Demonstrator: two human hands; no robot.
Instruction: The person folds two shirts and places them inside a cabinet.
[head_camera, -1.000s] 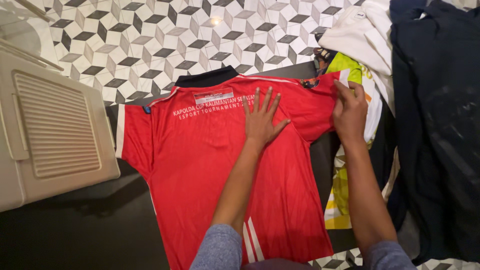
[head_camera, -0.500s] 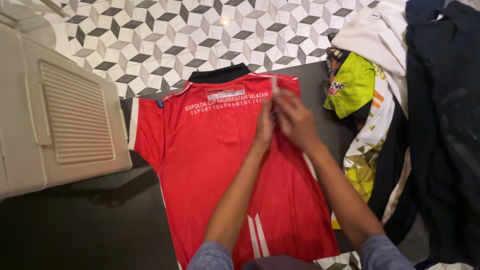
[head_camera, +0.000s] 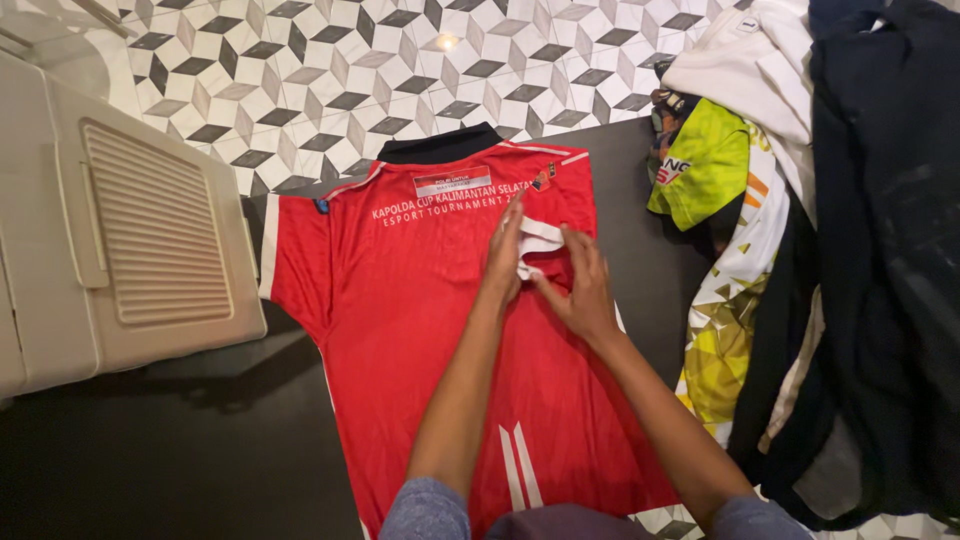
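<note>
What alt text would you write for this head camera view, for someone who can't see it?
Seen from above, a person's left hand and right hand press a folded-in sleeve onto a red jersey lying back-up on a dark table. A beige plastic box sits to the left, a pile of clothes to the right.

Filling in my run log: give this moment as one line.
left hand: flat on red jersey | right hand: pressing folded sleeve | surface: dark table
</note>
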